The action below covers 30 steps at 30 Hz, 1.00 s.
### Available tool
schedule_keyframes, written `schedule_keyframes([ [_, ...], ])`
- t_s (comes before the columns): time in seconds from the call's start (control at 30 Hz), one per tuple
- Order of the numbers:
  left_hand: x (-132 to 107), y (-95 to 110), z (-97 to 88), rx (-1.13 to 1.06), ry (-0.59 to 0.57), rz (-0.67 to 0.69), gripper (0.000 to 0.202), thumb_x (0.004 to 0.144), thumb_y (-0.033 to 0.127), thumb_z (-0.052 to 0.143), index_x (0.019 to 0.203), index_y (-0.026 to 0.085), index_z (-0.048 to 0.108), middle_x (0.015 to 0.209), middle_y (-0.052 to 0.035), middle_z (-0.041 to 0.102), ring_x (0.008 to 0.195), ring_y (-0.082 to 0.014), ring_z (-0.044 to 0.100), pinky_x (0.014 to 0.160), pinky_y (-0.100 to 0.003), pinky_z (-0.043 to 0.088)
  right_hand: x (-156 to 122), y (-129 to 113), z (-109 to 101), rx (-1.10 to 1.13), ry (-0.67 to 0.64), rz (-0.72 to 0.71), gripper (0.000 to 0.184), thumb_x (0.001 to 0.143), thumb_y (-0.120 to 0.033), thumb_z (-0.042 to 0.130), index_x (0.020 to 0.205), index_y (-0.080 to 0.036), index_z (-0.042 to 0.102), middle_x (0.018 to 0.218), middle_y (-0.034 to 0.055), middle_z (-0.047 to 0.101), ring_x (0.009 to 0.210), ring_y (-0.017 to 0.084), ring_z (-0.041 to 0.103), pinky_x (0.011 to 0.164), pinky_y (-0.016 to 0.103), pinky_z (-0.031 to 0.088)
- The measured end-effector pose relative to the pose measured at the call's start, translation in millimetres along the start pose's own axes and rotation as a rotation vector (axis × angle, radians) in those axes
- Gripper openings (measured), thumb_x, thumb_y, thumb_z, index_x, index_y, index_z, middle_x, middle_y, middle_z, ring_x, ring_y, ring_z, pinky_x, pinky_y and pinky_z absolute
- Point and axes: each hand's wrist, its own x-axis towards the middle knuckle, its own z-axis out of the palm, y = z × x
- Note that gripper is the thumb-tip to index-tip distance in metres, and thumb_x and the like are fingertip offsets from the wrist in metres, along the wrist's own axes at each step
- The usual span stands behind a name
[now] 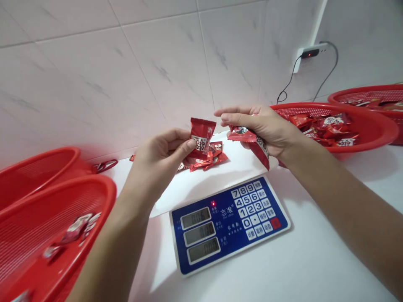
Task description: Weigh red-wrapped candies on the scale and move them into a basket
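The left grip (pixel 160 163) pinches a red candy packet (pixel 200 135) narrowly between thumb and fingers; the right grip (pixel 262 130) closes around red packets (pixel 242 134). Just below the left grip, more packets (pixel 208 158) lie on a digital scale's white platform (pixel 201 188); a red basket (pixel 333 138) sits just beyond the right grip.

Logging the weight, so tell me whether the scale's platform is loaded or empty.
Loaded: a small pile of red foil packets lies on the white platform of the digital scale.

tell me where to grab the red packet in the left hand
Take the red packet by its crimped top seam, coming from above: the packet stands upright, and that flat edge sticks out clear of the left hand, which pinches the lower end.
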Motion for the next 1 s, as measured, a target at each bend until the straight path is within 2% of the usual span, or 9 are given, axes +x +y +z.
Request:
schedule_keyframes([
  [0.13, 4, -6, -4.7, 0.038, -0.035, 0.024, 0.015, 0.082, 0.031, 0.078, 0.092, 0.020, 0.079, 0.092, -0.0073, 0.082, 0.080, -0.0225, 0.077, 0.067, -0.030, 0.061, 0, -2, -2, -0.024, 0.011, -0.022, 0.017, 0.082, -0.013, 0.081, 0.099, -0.015, 0.078, 0.082, 0.0030, 0.072, 0.061, 0.009, 0.064, 0.059, 0.019, 0.057],
  [0.27, 8, -12, -12.9, 0.445, 0.072, 0.081, 0.008, 0.080, 0.030, 0.074, 0.081, 0.024, 0.079, 0.086, -0.0039, 0.082, 0.079, -0.0243, 0.075, 0.070, -0.033, 0.055, -1, -3, -3, -0.037, 0.014, -0.006, 0.017, 0.082, -0.014, 0.082, 0.099, -0.015, 0.079, 0.079, 0.0027, 0.070, 0.057, 0.007, 0.060, 0.052, 0.017, 0.053],
  [0.33, 10, -12, -16.4, 0.623, 0.067, 0.061, 0.007, 0.078, 0.027, 0.074, 0.080, 0.027, 0.080, 0.082, -0.0026, 0.081, 0.077, -0.0258, 0.074, 0.068, -0.034, 0.052, -1, -4, -3, -0.043, 0.007, 0.006, 0.016, 0.083, -0.013, 0.081, 0.099, -0.015, 0.079, 0.078, 0.0024, 0.069, 0.056, 0.007, 0.059, 0.051, 0.017, 0.052],
  [0.4, 11, -10, -18.6, 0.693, 0.050, 0.031, 0.016, 0.077, 0.022, 0.072, 0.088, 0.029, 0.081, 0.082, -0.0014, 0.081, 0.075, -0.0259, 0.074, 0.066, -0.033, 0.049, -2, -5, -4, -0.057, 0.017, -0.005, 0.014, 0.083, -0.013, 0.080, 0.097, -0.015, 0.079, 0.079, 0.0021, 0.069, 0.057, 0.006, 0.059, 0.053, 0.018, 0.054],
  [0.5, 10, -5, -20.1, 0.677, 0.095, 0.007, 0.022, 0.079, 0.020, 0.070, 0.095, 0.029, 0.082, 0.081, -0.0015, 0.081, 0.072, -0.0247, 0.073, 0.063, -0.031, 0.048, -1, -7, -7, -0.090, 0.039, -0.043, 0.012, 0.084, -0.014, 0.079, 0.096, -0.016, 0.079, 0.084, 0.0018, 0.068, 0.059, 0.006, 0.059, 0.056, 0.019, 0.055],
  [0.67, 4, 1, -21.1, 0.562, 0.153, 0.032, 0.012, 0.081, 0.027, 0.075, 0.091, 0.027, 0.081, 0.080, -0.0034, 0.080, 0.068, -0.0216, 0.070, 0.056, -0.028, 0.046, 0, -9, -10, -0.112, 0.016, -0.055, 0.013, 0.086, -0.015, 0.078, 0.099, -0.017, 0.078, 0.089, 0.0027, 0.067, 0.061, 0.005, 0.060, 0.054, 0.016, 0.053],
  [0.8, 2, 0, -21.3, 0.529, 0.142, 0.042, 0.009, 0.081, 0.028, 0.076, 0.088, 0.027, 0.081, 0.077, -0.0023, 0.080, 0.063, -0.0193, 0.069, 0.052, -0.027, 0.045, -1, -10, -8, -0.116, 0.066, -0.063, 0.011, 0.087, -0.011, 0.076, 0.096, -0.015, 0.078, 0.086, 0.0016, 0.067, 0.059, 0.004, 0.058, 0.050, 0.014, 0.049],
  [1.0, 3, -3, -22.7, 0.527, 0.134, 0.081, 0.010, 0.079, 0.033, 0.076, 0.086, 0.027, 0.080, 0.080, -0.0033, 0.080, 0.069, -0.0213, 0.071, 0.052, -0.027, 0.047, -3, -10, -7, -0.112, 0.079, -0.076, 0.010, 0.085, -0.011, 0.078, 0.093, -0.015, 0.080, 0.086, 0.0024, 0.068, 0.061, 0.006, 0.060, 0.050, 0.014, 0.049],
])
